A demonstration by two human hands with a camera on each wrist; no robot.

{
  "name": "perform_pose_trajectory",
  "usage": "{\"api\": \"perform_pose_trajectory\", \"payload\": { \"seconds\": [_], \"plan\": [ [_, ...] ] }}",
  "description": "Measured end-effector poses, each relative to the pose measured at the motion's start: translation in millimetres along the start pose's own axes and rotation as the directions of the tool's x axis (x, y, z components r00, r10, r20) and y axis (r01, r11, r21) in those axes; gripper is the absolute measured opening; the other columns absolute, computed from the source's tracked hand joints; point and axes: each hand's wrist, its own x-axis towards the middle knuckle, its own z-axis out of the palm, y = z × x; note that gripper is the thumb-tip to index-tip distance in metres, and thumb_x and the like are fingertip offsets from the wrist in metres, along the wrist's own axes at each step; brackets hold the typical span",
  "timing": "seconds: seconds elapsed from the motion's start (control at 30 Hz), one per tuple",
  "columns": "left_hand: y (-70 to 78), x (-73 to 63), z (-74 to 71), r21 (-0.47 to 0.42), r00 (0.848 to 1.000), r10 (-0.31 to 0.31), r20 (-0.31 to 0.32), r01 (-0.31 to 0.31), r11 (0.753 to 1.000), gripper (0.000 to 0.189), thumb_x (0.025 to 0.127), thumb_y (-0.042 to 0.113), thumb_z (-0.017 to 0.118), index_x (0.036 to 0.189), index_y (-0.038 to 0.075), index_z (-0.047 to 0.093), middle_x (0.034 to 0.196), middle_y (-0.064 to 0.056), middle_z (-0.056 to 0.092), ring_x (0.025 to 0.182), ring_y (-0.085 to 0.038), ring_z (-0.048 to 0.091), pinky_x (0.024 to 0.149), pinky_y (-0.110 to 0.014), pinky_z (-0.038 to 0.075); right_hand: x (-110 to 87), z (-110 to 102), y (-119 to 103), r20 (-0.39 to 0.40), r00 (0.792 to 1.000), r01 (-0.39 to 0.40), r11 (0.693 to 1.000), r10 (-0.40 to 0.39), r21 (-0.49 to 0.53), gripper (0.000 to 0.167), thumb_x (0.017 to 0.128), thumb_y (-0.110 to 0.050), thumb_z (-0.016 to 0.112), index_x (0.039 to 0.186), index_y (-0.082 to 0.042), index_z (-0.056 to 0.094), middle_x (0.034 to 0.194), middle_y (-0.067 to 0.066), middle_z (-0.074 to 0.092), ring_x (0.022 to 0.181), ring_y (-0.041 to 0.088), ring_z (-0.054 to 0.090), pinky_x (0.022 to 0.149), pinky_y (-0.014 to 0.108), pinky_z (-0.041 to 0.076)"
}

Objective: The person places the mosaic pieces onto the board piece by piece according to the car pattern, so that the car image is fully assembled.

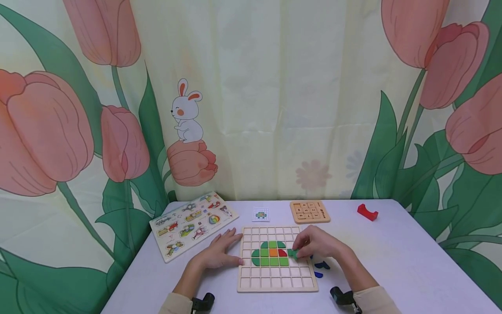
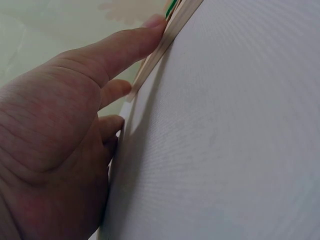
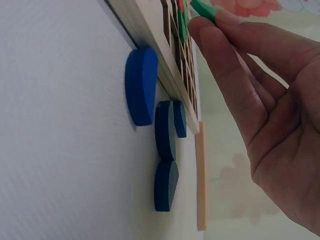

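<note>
A wooden grid board lies between the hands, with light green, dark green, orange and red pieces set in its middle cells. My left hand rests by the board's left edge; its fingers are fairly straight and the thumb touches the wooden side in the left wrist view. Over the right part of the grid, my right hand pinches a dark green piece between thumb and fingertips, just right of the red piece. Several blue rounded pieces lie on the table along the board's right edge.
Behind the board stands a small pattern card showing a similar coloured figure. A wooden number puzzle lies at the back right, and a red curved object farther right. A picture puzzle board lies slanted at the left.
</note>
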Motion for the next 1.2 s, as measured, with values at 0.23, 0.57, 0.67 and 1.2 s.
{"api": "perform_pose_trajectory", "payload": {
  "seconds": [0.23, 0.57, 0.67, 1.2],
  "plan": [
    [1.3, -0.5, -1.7, 0.005, 1.000, 0.002, -0.006, -0.002, 1.000, 0.095, 0.081, 0.064, 0.078, 0.160, 0.026, 0.043, 0.175, -0.009, 0.020, 0.163, -0.033, 0.010, 0.132, -0.061, 0.003, 4.3, 6, -1, 0.009, 1.000, -0.017, 0.998, 0.017, -0.059, 0.010, 0.088, -0.009, 0.082, 0.098, -0.012, 0.083, 0.091, 0.003, 0.079, 0.079, 0.016, 0.066, 0.071, 0.022, 0.057],
    [1.6, 0.7, -1.0, 0.009, 1.000, 0.009, 0.005, -0.009, 1.000, 0.096, 0.081, 0.065, 0.077, 0.161, 0.024, 0.042, 0.174, -0.012, 0.019, 0.163, -0.034, 0.011, 0.132, -0.060, 0.002, 4.5, 13, -3, 0.026, 0.999, -0.031, 0.996, 0.034, -0.089, 0.011, 0.086, -0.007, 0.084, 0.094, -0.014, 0.083, 0.085, 0.000, 0.077, 0.075, 0.016, 0.064, 0.065, 0.022, 0.054],
    [0.6, 0.7, 0.3, 0.011, 1.000, 0.006, 0.005, -0.006, 1.000, 0.096, 0.081, 0.065, 0.077, 0.161, 0.024, 0.042, 0.174, -0.011, 0.020, 0.163, -0.034, 0.011, 0.132, -0.060, 0.003, 4.1, 14, -3, 0.030, 0.999, -0.038, 0.995, 0.041, -0.097, 0.011, 0.086, -0.007, 0.084, 0.093, -0.014, 0.083, 0.084, -0.001, 0.076, 0.071, 0.014, 0.063, 0.059, 0.022, 0.053],
    [0.0, 0.6, 0.1, 0.010, 1.000, 0.017, -0.003, -0.017, 1.000, 0.096, 0.081, 0.065, 0.078, 0.160, 0.024, 0.042, 0.174, -0.011, 0.020, 0.163, -0.034, 0.011, 0.132, -0.060, 0.003, 6.6, 16, -3, 0.034, 0.999, -0.012, 0.992, 0.016, -0.122, 0.010, 0.085, -0.007, 0.085, 0.091, -0.014, 0.081, 0.086, -0.002, 0.075, 0.075, 0.013, 0.060, 0.066, 0.021, 0.050]
  ]
}}
